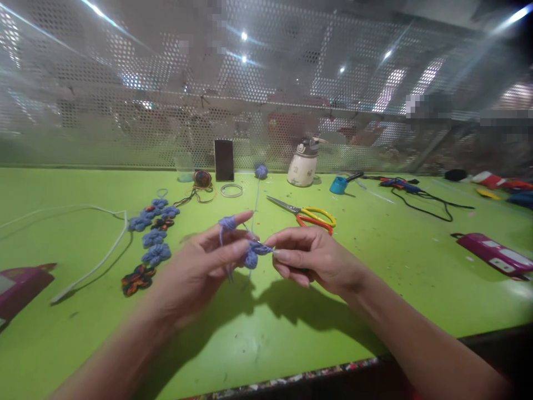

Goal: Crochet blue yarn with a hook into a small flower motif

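Observation:
My left hand [212,255] is closed on a small blue-purple crochet piece [251,259], pinched between thumb and fingers. Blue yarn winds around its raised index finger, and a strand runs back to a yarn ball [261,171] at the far side of the table. My right hand [308,253] meets the piece from the right, thumb and index finger pinched on a thin crochet hook [257,241]. Only a bit of the hook's metal shows at the stitches; its handle is hidden in the hand. Scissors [302,212] with yellow and orange handles lie just beyond.
Crocheted flowers [155,239] lie left on the green table [333,344], by a white cable [100,264]. Behind stand a phone [224,160], multicoloured yarn [202,179], a bottle [302,166] and a blue holder [338,185]. Power strips [495,253] sit at both sides; perforated metal rises behind.

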Demonstrator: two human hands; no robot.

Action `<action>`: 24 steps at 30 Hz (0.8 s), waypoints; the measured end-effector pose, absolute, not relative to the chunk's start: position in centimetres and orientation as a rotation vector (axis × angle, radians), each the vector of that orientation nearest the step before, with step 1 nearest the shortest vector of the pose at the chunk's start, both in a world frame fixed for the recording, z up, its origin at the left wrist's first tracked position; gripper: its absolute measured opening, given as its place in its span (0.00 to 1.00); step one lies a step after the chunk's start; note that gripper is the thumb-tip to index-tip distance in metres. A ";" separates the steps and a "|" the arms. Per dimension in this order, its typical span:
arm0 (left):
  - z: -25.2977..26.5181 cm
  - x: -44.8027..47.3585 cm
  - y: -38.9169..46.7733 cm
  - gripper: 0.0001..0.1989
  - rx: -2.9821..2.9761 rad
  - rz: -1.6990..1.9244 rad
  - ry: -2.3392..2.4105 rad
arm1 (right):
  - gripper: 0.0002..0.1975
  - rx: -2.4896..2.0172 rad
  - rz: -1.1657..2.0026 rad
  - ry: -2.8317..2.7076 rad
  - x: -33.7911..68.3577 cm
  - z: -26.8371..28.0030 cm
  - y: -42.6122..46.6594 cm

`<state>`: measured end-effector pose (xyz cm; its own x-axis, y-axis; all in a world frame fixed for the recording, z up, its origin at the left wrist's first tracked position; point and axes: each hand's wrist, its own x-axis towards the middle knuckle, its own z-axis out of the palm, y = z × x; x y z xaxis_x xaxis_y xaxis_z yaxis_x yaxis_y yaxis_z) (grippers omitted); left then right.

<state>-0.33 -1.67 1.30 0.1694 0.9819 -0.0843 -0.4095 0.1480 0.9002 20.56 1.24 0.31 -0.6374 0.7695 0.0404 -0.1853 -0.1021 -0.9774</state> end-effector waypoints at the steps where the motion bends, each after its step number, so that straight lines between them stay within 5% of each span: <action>1: 1.0 -0.3 -1.6 0.25 0.935 1.169 0.867 | 0.09 -0.664 1.808 -1.498 20.5 0.3 1.3; 16: 0.8 0.1 -2.1 0.24 1.064 1.213 1.007 | 0.12 -0.785 1.782 -1.382 19.7 0.2 1.0; 24: 0.1 -0.1 -2.0 0.33 1.154 1.159 0.994 | 0.12 -0.784 1.803 -1.384 19.4 0.4 0.8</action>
<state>-0.09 -1.98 0.14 0.1499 0.9887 -0.0010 -0.1518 0.0240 0.9881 19.44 0.75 0.43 -0.5553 0.8307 -0.0384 -0.1777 -0.1636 -0.9704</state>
